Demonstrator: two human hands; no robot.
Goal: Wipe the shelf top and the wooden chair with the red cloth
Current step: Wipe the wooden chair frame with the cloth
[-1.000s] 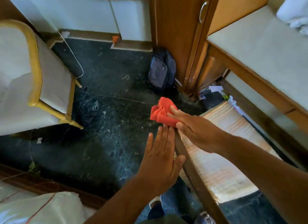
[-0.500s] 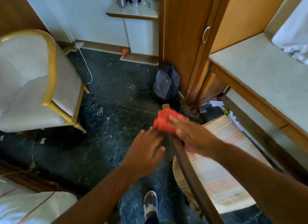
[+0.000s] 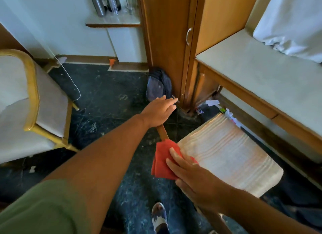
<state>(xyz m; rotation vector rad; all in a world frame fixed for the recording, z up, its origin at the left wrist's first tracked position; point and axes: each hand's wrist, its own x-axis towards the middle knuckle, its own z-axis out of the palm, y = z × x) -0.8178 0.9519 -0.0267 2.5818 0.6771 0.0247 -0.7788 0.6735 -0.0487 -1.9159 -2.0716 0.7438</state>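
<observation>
Right hand (image 3: 195, 179) presses red cloth (image 3: 163, 161) flat-fingered on the wooden chair's top rail (image 3: 163, 132); left hand's (image 3: 158, 112) grip unclear. Cloth may slip off.

The red cloth (image 3: 163, 161) is plain, bright red. At 3 o'clock of it, the wooden chair (image 3: 231, 157) has a cream seat with faint pale orange stripes and a brown rail. The floor (image 3: 108, 101) is dark green-black stone, flecked white. At 9 o'clock, the armchair (image 3: 26, 101) is off-white with a yellow frame. At 12 o'clock lies a grey-blue backpack (image 3: 157, 85) against an orange-brown cupboard (image 3: 167, 42). The sleeve (image 3: 40, 211) is olive green.
</observation>
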